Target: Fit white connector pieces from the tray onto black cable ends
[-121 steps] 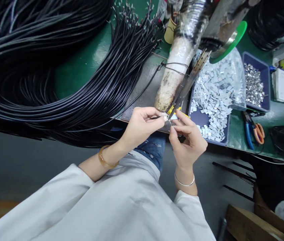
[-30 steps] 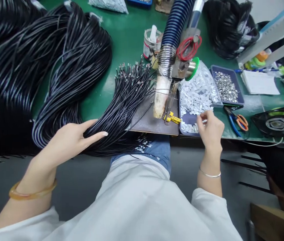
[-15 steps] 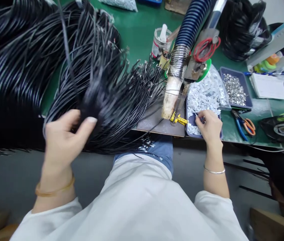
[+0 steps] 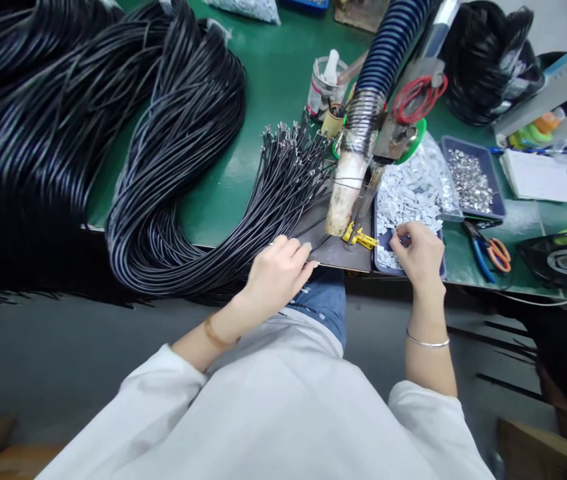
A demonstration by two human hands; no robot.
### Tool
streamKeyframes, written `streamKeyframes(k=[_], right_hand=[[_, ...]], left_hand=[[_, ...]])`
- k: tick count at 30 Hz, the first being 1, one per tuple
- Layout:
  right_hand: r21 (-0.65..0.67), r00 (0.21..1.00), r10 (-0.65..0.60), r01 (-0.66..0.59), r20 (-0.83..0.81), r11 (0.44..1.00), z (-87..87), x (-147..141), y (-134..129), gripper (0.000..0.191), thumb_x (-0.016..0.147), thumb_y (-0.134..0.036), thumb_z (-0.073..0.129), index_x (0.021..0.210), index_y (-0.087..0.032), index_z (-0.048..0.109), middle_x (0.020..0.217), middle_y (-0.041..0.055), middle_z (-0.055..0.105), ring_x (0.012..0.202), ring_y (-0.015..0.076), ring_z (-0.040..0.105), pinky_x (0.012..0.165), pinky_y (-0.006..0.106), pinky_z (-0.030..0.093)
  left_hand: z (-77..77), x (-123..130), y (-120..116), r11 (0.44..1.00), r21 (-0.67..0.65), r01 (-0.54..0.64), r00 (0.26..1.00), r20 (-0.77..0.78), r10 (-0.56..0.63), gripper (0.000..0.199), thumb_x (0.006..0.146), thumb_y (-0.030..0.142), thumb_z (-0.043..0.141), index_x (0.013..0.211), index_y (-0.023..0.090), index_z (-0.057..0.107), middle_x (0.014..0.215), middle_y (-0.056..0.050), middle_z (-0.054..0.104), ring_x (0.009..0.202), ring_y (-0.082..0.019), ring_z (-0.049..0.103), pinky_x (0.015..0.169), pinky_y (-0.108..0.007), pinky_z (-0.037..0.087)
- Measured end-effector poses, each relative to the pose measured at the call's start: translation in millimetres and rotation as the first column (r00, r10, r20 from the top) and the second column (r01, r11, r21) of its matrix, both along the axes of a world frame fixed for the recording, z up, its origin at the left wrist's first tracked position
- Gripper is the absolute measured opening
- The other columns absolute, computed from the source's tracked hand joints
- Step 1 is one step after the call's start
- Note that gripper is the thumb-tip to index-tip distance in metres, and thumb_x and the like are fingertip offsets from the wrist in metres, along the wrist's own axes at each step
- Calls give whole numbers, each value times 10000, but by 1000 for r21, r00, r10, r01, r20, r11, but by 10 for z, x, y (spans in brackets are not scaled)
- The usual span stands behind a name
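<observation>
My left hand is at the bench's front edge, with its fingers closed on a thin black cable at the right side of a large bundle of black cables. The bundle curves across the bench, and its stripped ends fan out near the middle. My right hand pinches over a dark tray of small flat white pieces. What sits between those fingertips is too small to make out. Just left of the tray, a yellow clip lies below the nozzle of a ribbed hose.
The ribbed hose slopes down between my hands. A tray of small metal parts, orange-and-blue pliers and a paper pad are on the right. Behind the cable ends stands a clear cup. More cables cover the left.
My left hand has moved right, from the blurred, lifted cables to the bundle's right side. Those cables now lie in a smooth curve. My right hand has stayed over the white pieces.
</observation>
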State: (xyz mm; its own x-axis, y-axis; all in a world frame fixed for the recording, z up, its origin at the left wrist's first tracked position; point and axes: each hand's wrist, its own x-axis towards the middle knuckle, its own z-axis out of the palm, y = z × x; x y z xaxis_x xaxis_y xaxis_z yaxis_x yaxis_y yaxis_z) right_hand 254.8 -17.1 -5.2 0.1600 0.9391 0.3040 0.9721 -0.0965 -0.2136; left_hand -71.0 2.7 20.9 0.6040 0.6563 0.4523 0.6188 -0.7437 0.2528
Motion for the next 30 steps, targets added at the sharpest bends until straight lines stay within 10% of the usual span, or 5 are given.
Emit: streamKeyframes(k=[8, 13, 15, 23, 30], right_hand=[[8, 1000, 1, -1, 6, 1000, 10, 0, 7, 116, 824, -216, 557, 729, -238, 493, 763, 26, 619, 733, 186, 564, 697, 314, 400], [92, 991, -84, 93, -101, 991, 46, -59, -39, 108, 834, -239, 556, 734, -238, 515, 755, 23, 639, 665, 167, 571, 675, 320, 455], [175, 974, -109, 145, -198, 974, 105, -134, -101, 117, 846, -267, 574, 739, -236, 539, 803, 39, 671, 694, 176, 615, 656, 324, 489], [252, 620, 68, 216, -782, 943, 420, -802, -470, 212, 814, -322, 764, 762, -233, 579, 849, 9, 720, 648, 160, 713, 605, 306, 594], [303, 692, 147, 108, -707, 947, 240, -1264, -558, 51, 883, -260, 704, 835, -259, 719, 933, 29, 736, 878, 175, 708, 737, 326, 613]], left_hand=[[-226, 409, 50, 877, -436, 201, 976, 165, -142, 222, 984, 205, 520, 958, 134, 729, 880, -100, 729, 841, -216, 650, 800, -334, 497], [-267, 520, -341, 200, -741, 641, 766, 632, -113, 237, 895, 304, 666, 1003, 110, 747, 619, -12, 667, 525, -108, 548, 560, -229, 439], [-363, 581, -427, 96, -760, 642, 756, 649, 83, 301, 892, 290, 654, 1107, 95, 730, 576, 5, 631, 507, -101, 542, 551, -220, 441], [-499, 522, -281, 425, -765, 483, 635, 641, 431, 292, 863, 320, 702, 1064, 110, 735, 607, 28, 597, 538, -79, 502, 558, -210, 410], [-285, 534, -100, 244, -674, 697, 530, 714, 457, 280, 806, 380, 787, 806, 140, 643, 573, 28, 611, 520, -65, 511, 562, -202, 415]])
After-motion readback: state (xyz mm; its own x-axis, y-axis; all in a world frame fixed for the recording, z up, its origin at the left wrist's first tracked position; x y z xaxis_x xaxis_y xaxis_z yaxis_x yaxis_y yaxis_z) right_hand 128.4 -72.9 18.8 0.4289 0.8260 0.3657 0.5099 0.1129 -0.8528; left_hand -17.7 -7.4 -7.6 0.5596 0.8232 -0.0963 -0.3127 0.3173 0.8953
